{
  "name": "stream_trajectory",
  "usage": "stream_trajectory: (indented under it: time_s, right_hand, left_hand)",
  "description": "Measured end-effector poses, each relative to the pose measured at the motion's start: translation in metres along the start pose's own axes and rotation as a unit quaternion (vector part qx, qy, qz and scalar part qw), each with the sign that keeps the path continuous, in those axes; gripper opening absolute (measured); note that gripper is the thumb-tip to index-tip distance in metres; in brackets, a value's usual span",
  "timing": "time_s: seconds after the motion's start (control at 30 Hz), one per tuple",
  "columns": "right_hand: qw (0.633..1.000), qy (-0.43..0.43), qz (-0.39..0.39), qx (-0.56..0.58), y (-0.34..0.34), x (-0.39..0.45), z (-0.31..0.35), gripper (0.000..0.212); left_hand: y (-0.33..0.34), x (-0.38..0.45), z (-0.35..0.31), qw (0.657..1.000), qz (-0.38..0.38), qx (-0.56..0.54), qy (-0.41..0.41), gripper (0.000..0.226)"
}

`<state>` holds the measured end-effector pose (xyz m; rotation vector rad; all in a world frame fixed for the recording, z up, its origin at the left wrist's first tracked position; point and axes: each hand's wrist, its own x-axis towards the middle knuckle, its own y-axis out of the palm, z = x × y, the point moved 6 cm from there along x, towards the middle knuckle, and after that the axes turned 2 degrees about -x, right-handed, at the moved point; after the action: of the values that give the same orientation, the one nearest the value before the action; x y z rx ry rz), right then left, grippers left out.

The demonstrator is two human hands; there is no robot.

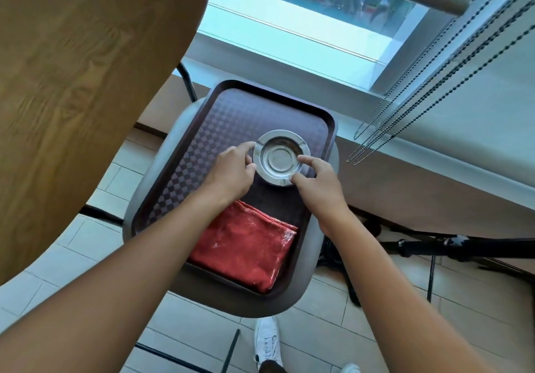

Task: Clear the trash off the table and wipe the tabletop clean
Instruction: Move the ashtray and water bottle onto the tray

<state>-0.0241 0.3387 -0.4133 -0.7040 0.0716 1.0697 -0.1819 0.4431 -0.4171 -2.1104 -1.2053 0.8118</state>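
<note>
Both hands meet on a round, shiny metal ashtray [280,160] that sits toward the far right part of a dark brown rectangular plastic tray with a checkered surface [185,175]. The left hand [231,173] pinches the ashtray's left rim, its fingers [244,148] curled partly closed with the thumb against the near-left edge. The right hand [320,183] grips the right and near rim, its fingers [307,160] likewise partly closed on the metal. Whether the ashtray rests on the tray or is lifted just clear of it cannot be told.

A folded red cloth [246,249] lies in the tray's near right corner, just beside the ashtray and partly under the left forearm. The tray rests on a grey rounded chair seat [307,274]. The round wooden bench [72,88] fills the upper left, its edge above the tiled floor [390,329]. 1 white shoe [267,340] shows below the seat.
</note>
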Motion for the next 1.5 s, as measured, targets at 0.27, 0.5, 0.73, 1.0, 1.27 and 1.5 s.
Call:
stream_trajectory:
  time_s: [0.27,0.5,0.73,1.0,1.27,1.5]
  right_hand:
    - [0.998,0.022,0.02,0.047,0.007,0.005,-0.005,0.047]
    - [0.997,0.031,0.035,0.057,0.009,0.002,-0.007,0.048]
    - [0.996,0.048,0.022,0.071,0.001,-0.012,-0.004,0.049]
    - [0.996,-0.024,0.02,-0.082,-0.021,-0.052,0.031,0.06]
    - [0.963,-0.092,-0.01,-0.254,-0.063,-0.114,0.088,0.064]
    - [0.952,-0.139,-0.001,-0.272,-0.107,-0.188,0.14,0.067]
  left_hand:
    - [0.001,0.004,-0.003,1.0,-0.009,0.001,-0.014,0.047]
    - [-0.002,0.003,-0.004,0.999,-0.017,-0.014,-0.023,0.04]
    - [-0.005,-0.01,0.004,0.999,0.011,0.01,-0.047,0.045]
    - [-0.04,-0.051,-0.025,0.997,0.004,0.071,-0.012,0.048]
    - [-0.101,-0.109,-0.077,0.991,-0.05,0.117,0.043,0.048]
    - [-0.15,-0.156,-0.138,0.983,-0.081,0.14,0.084,0.047]
